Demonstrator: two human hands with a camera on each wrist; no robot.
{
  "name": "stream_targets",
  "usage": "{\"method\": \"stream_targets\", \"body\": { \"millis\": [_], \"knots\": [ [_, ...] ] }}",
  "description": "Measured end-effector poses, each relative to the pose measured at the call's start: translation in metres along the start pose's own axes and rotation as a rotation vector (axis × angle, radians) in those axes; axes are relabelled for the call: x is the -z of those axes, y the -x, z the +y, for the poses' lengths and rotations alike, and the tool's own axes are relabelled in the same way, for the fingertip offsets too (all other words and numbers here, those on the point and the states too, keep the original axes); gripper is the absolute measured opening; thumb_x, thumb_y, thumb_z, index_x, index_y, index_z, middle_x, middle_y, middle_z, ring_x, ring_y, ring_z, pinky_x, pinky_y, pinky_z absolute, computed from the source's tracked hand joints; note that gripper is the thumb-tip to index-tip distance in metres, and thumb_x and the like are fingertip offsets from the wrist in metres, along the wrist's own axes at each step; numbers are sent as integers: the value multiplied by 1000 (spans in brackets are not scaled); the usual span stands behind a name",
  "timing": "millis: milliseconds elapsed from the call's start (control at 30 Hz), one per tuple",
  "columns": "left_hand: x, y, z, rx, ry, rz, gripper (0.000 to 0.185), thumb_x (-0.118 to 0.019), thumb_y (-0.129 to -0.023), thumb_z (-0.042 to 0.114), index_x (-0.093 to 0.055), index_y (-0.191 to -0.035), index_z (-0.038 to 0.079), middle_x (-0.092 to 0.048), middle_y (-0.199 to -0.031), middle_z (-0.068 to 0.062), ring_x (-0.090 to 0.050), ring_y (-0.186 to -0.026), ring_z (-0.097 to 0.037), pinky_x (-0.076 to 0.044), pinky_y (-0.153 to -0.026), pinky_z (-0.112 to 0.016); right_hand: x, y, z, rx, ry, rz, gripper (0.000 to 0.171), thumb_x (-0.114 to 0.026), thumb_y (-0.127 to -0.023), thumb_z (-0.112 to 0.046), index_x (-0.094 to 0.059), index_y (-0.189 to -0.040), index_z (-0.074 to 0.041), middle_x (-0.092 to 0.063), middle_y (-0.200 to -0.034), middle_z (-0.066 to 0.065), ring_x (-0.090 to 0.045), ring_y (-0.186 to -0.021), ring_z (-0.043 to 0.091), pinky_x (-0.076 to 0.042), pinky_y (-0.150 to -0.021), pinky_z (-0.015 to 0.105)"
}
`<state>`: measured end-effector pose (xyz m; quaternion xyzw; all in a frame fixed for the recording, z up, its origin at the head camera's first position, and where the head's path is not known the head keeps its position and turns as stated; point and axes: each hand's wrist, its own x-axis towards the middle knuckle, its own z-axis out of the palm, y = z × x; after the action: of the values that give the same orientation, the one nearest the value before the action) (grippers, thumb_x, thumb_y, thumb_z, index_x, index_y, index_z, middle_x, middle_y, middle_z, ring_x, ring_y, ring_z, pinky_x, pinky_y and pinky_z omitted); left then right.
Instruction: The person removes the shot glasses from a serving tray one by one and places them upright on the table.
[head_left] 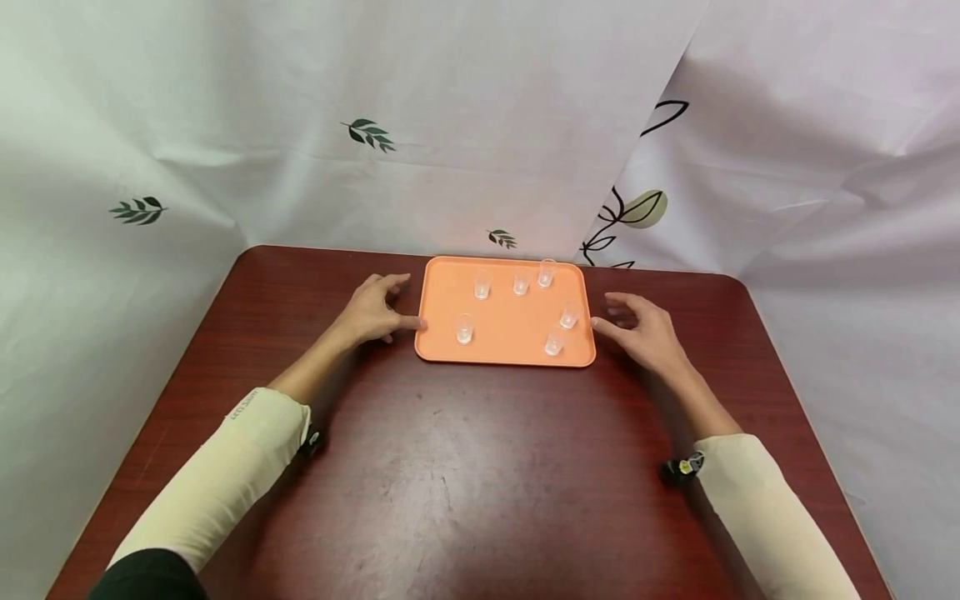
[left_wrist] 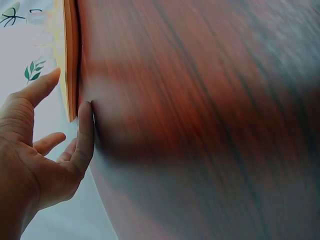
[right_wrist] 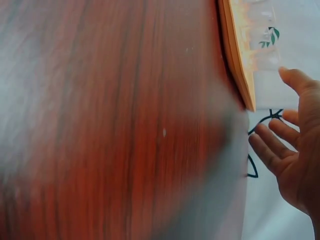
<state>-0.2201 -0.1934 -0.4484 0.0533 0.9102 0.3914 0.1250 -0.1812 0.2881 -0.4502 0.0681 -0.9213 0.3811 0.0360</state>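
An orange tray (head_left: 510, 325) lies flat near the far edge of the table, with several small clear cups (head_left: 465, 329) standing spread over it. Beside its left end is my left hand (head_left: 372, 312), the thumb reaching to the rim and the other fingers spread apart. My right hand (head_left: 643, 332) is at the opposite end, its thumb close to the rim, fingers loosely bent. In the left wrist view the left hand (left_wrist: 55, 155) shows nothing gripped, next to the tray's edge (left_wrist: 71, 60). The right wrist view has the right hand (right_wrist: 295, 150) just off the tray's corner (right_wrist: 240, 65).
The dark red-brown wooden table (head_left: 480, 475) stretches from the tray toward me. White cloth (head_left: 285, 100) printed with leaves hangs behind the table and at both sides. Black straps with small devices (head_left: 682, 468) sit at the wrists by the pale sleeves.
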Motion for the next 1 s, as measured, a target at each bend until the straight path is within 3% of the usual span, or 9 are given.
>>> {"method": "stream_targets", "body": {
  "millis": [100,200,333,567,733,833,1000],
  "knots": [
    [-4,-2,1,-5,9,-4,104,-100,-88,34,-45,-174,17,-50,-154,-24,-71,-60,-24,-70,-60,-36,-6,-3,-3,8,-24,13,60,-91,-99,-27,-70,-149,-1,-76,-140,25,-78,-124,44,-68,-107,58],
    [-7,-4,2,-8,9,-9,101,-100,-88,32,-48,-173,17,-51,-153,-23,-70,-60,-24,-70,-59,-36,-12,-5,-5,2,-63,15,58,-93,-96,-25,-73,-146,-3,-79,-137,22,-80,-121,42,-71,-101,33],
    [-10,-5,4,-13,2,-5,96,-100,-88,29,-52,-170,16,-52,-149,-22,-69,-60,-25,-69,-57,-35,-18,-8,-8,-2,-152,8,57,-95,-94,-23,-75,-143,-3,-80,-135,22,-80,-121,42,-61,-91,5],
    [-15,-11,11,-17,39,-40,93,-100,-89,23,-54,-168,12,-50,-147,-23,-67,-61,-24,-70,-55,-36,-24,-9,-9,-7,-233,0,58,-98,-91,-21,-76,-142,-3,-80,-136,20,-80,-122,42,-64,-94,8],
    [-17,-14,14,-10,45,-41,88,-99,-89,15,-57,-166,9,-51,-143,-22,-66,-61,-23,-70,-54,-37,-30,-11,-10,-11,-246,-18,59,-98,-90,-16,-75,-143,-2,-79,-135,23,-81,-119,39,-64,-88,7],
    [-17,-16,16,-2,56,-46,86,-98,-88,9,-58,-164,7,-51,-143,-22,-67,-63,-23,-71,-55,-37,-34,-13,-12,-8,-262,-15,57,-97,-90,-10,-76,-142,0,-79,-133,26,-83,-112,29,-64,-85,7],
    [-18,-19,20,14,60,-62,83,-97,-87,3,-60,-161,4,-51,-144,-23,-70,-75,-26,-72,-57,-38,-39,-15,-14,-3,-279,-8,53,-96,-89,-5,-77,-139,2,-80,-129,28,-79,-98,0,-65,-83,7]
  ]
}}
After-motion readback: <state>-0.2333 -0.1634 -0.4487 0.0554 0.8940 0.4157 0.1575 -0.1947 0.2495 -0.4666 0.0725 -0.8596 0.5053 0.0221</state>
